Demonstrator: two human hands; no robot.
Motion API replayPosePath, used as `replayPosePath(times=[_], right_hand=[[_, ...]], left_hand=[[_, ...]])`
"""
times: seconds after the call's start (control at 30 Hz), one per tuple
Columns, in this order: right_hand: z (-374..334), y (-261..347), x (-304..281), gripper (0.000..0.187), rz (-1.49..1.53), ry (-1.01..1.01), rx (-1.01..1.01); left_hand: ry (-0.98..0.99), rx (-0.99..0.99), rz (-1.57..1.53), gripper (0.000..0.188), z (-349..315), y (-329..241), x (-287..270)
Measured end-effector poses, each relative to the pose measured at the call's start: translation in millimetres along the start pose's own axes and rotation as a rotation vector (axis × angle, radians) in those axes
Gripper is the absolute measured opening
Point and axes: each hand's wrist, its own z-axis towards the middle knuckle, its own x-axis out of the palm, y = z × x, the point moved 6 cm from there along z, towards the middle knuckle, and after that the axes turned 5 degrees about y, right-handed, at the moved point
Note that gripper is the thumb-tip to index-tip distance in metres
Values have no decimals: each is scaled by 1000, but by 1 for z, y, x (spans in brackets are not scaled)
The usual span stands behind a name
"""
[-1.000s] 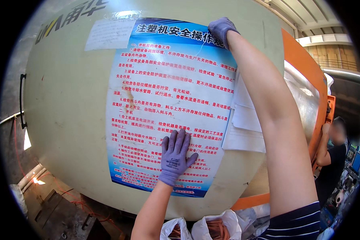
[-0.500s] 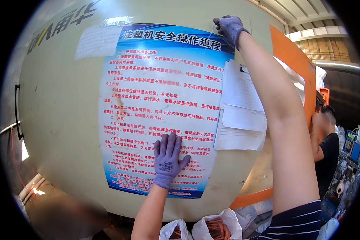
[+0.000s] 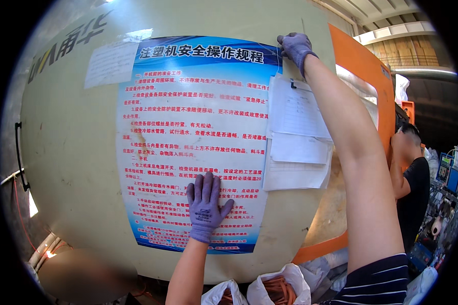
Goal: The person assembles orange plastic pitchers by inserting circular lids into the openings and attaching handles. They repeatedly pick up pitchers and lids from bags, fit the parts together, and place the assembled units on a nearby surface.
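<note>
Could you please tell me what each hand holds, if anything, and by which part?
The left hand lies flat on the poster, gripping nothing. The right hand curls near the poster's upper right corner; any hold there is unclear.

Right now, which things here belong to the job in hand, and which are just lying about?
Part of the job: left hand, flat on the poster; right hand, near the poster's upper right corner; pale panel behind.

Just nearby: clipped papers; white sacks; black handle.
</note>
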Motion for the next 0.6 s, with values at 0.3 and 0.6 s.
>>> replayPosePath(times=[0.3,0.6], right_hand=[[19,-17,11,20,40,22,2],[36,-10,23,23,-502,157,-216]], left_hand=[[9,3,-16,75,0,-1,1],[31,1,-25,79,1,-1,2]])
